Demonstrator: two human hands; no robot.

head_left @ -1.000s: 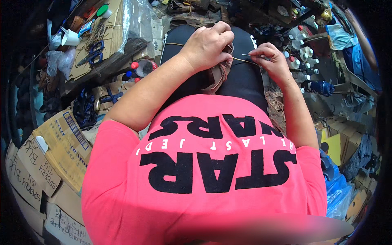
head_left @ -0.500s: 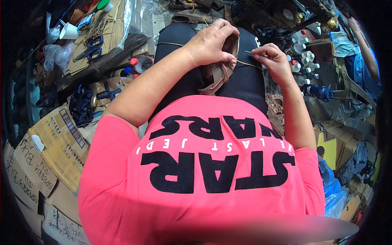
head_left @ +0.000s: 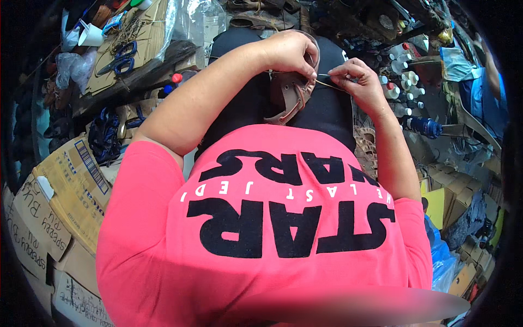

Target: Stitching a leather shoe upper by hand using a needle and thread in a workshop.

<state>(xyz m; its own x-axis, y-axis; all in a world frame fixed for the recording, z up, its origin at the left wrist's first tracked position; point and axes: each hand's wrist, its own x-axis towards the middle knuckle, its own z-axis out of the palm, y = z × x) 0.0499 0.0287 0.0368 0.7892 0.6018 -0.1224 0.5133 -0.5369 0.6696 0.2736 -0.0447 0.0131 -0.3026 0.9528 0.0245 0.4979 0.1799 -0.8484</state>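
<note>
Over my lap, my left hand (head_left: 290, 53) is closed on a brown leather shoe (head_left: 285, 98), with thumb and fingers pinching its upper edge. Pale stitching or lacing runs along the shoe's side. Just to the right, my right hand (head_left: 358, 82) pinches a thin needle (head_left: 322, 75) that points left at the shoe's edge, close to my left thumb. A yellowish thread (head_left: 329, 85) stretches between the shoe and my right fingers. Much of the shoe's far part is hidden behind my left hand.
Blue-handled scissors (head_left: 124, 59) lie on cardboard at the far left, near a white cup (head_left: 90, 35). Several small bottles (head_left: 407, 79) stand right of my knees. Brown shoe pieces (head_left: 261, 20) lie beyond my knees. Cardboard boxes (head_left: 71, 185) fill the near left. Another person's arm (head_left: 491, 71) shows far right.
My right hand and the needle have moved slightly left, bringing the needle to the shoe's edge by my left thumb. The thread that lay across my left thigh is out of sight.
</note>
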